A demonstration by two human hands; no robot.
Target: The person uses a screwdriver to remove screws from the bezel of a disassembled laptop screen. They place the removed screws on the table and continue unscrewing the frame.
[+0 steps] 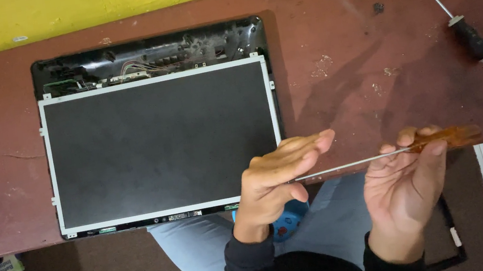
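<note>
One table [366,44] fills most of the view, its reddish-brown top flat, scuffed and flecked with pale chips. On it lies one screen panel [162,146], a dark matte rectangle in a thin silver metal frame, resting in one black plastic lid shell [149,51]. The shell's bare upper strip holds thin coloured wires and small green boards. There are two screwdrivers. The long screwdriver [381,156] has a slim metal shaft and a clear amber handle; it is held level over the table's near edge, just right of the panel. The left hand [278,180] pinches the shaft near its tip, and the right hand [406,179] curls loosely around the handle end. The short screwdriver [465,26], black-handled with a white collar, lies alone near the table's far right corner.
</note>
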